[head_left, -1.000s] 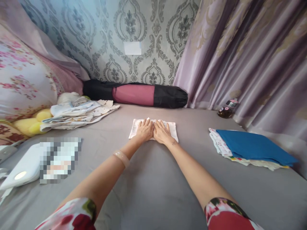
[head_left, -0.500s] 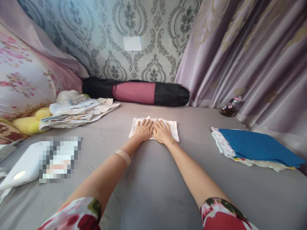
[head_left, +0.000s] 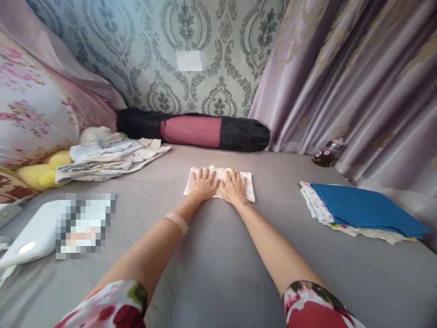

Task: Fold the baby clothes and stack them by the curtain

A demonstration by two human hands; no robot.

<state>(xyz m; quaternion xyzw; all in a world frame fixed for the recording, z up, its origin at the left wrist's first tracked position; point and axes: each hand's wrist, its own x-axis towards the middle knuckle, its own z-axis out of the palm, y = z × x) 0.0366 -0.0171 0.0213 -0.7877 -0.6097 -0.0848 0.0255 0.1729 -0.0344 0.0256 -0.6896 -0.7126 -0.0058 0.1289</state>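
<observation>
Midway between the side edges of the bed [head_left: 218, 259], set back toward its far edge, we have a folded white cloth [head_left: 220, 173] with a faint pinkish print, lying flat on the grey sheet. Our left hand [head_left: 204, 184] rests palm down on the cloth's left half, fingers spread; our right hand [head_left: 234, 186] lies the same way on its right half. The thumbs point toward each other, so close that we cannot tell whether they touch. We wear a pale bangle [head_left: 176, 222] on the left forearm.

Along the bed's far edge we see a long black-and-pink bag [head_left: 191, 131]. Near the far right corner, a dark bottle [head_left: 327, 154] is beside the mauve curtain [head_left: 327, 77]. Close to the right edge, a folded blue cloth [head_left: 368, 207] lies over pale printed cloths [head_left: 316, 204]. Toward the far left corner, a loose pile of pale fabric [head_left: 109, 159] lies just beside a yellow plush toy [head_left: 43, 175]. By the left edge we have a white device [head_left: 37, 232].
</observation>
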